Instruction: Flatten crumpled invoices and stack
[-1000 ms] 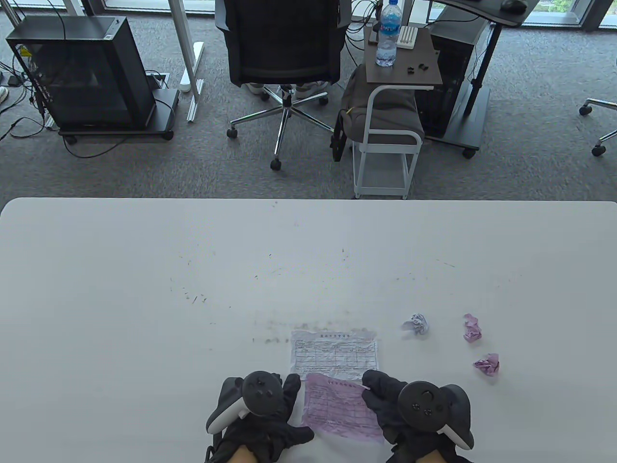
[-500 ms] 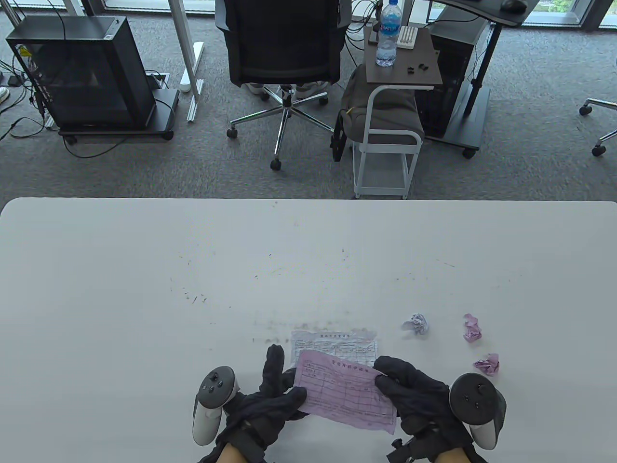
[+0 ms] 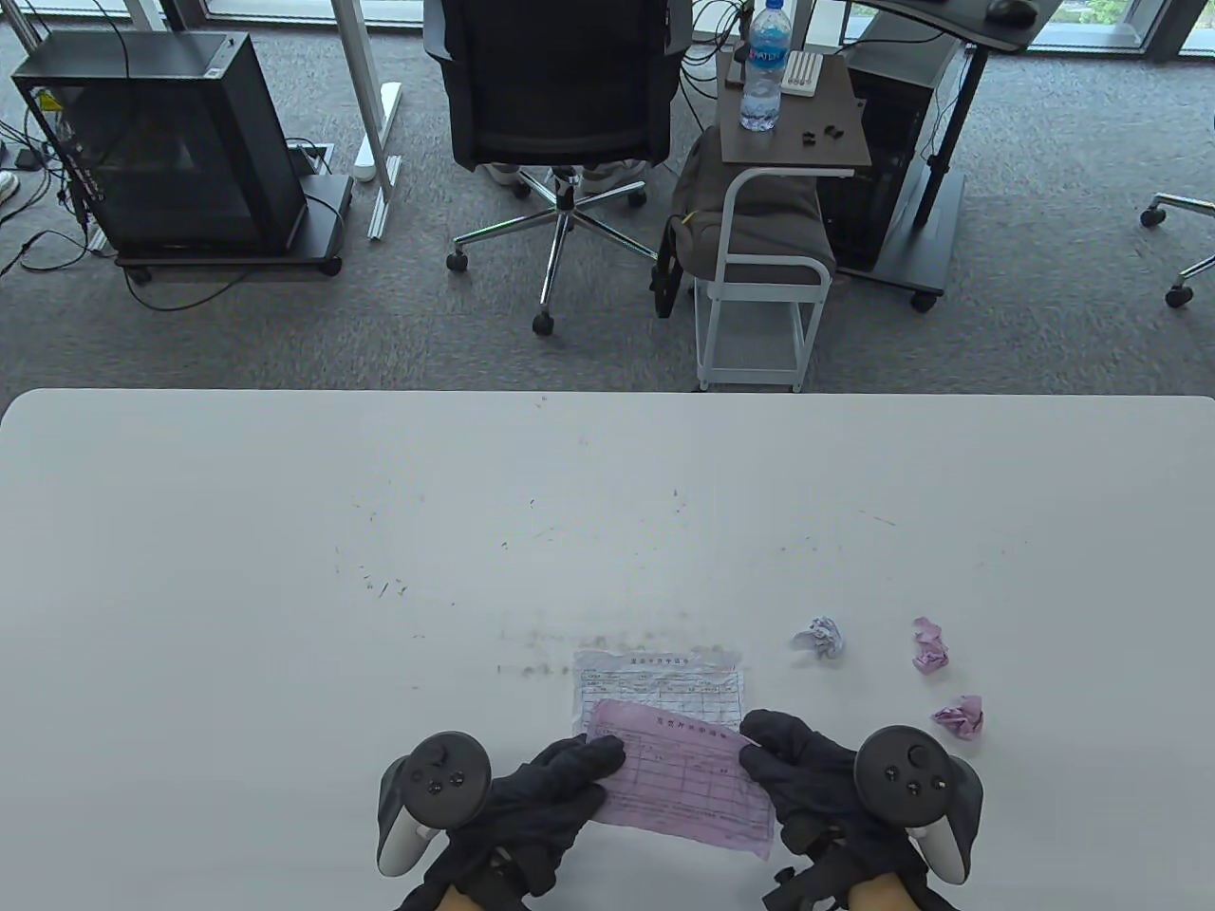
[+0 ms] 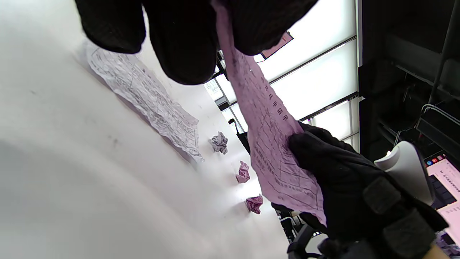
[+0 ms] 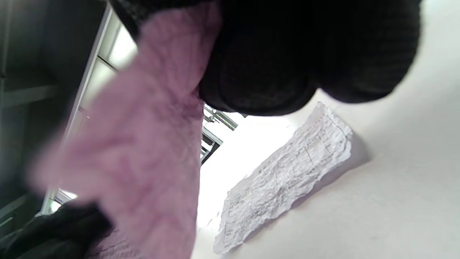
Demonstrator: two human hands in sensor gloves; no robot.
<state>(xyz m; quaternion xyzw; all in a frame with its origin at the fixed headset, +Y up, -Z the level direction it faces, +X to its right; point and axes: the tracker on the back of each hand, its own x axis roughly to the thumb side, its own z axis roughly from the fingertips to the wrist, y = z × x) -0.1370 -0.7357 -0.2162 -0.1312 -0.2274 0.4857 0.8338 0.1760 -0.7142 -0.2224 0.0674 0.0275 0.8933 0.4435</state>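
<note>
Pink invoice (image 3: 682,783) held up over the white one, flatter than a second ago.
Left hand (image 3: 532,807) and right hand (image 3: 807,778) each pinch an end, lower centre of the table view; it hangs above the white invoice (image 3: 655,678) on the surface (image 3: 285,569), so stacking looks next; three crumpled balls wait right.

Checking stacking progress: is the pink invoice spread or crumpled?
Spread: pink invoice is open, held between left hand and right hand.
</note>
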